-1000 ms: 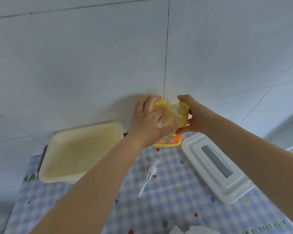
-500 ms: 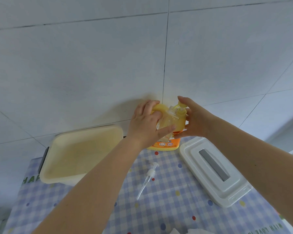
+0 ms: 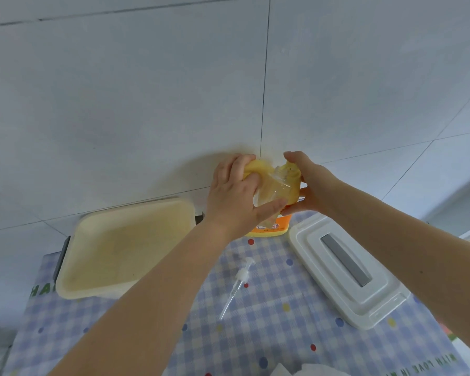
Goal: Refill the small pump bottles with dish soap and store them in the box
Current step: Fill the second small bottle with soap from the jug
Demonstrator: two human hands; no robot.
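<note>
At frame center, the left hand is curled closed around a small clear bottle, thumb across its lower front, holding it tilted with its open neck toward the pump top of the yellow dish soap bottle. The right hand is partly closed over that pump top, fingers above and thumb below. 1 detached pump head lies on the checked tablecloth between the open cream box at left and the white lid at right.
</note>
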